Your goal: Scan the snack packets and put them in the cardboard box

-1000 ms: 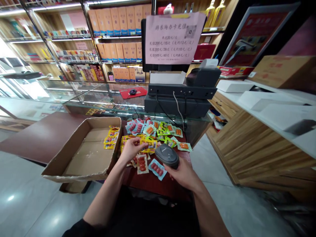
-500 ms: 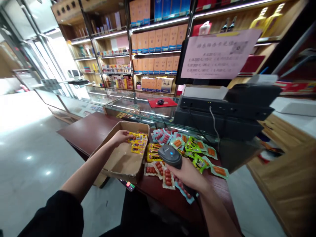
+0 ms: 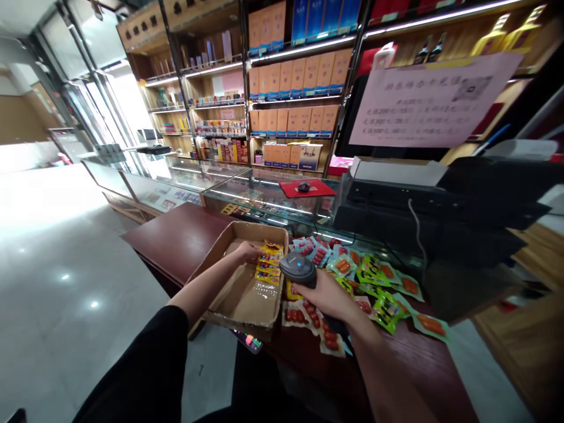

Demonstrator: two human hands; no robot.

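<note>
My right hand [image 3: 329, 295] is wrapped around a dark handheld barcode scanner [image 3: 298, 268], which shows a small blue light on top. The scanner's head points left, beside the right wall of an open cardboard box [image 3: 233, 322]. Inside that box, my left hand [image 3: 250, 251] has its fingers closed at the edge of yellow snack packets [image 3: 268, 271] lying along the right side; the fingertips are partly hidden. Under and beyond the scanner lie sausage packs [image 3: 296, 315], orange sausage packs [image 3: 430, 324] and green snack packets [image 3: 388, 311].
The box and packs rest on a dark red-brown table [image 3: 176, 235]. Behind it runs a glass counter [image 3: 229, 182] with a mouse [image 3: 304, 187] on a red mat. A monitor bearing a paper sign [image 3: 432, 106] and a black printer-like device [image 3: 405, 202] stand at the right.
The whole view has shifted, with the scene now further right. Against the box, the scanner has moved left to its right wall. My left hand stays by the yellow packets.
</note>
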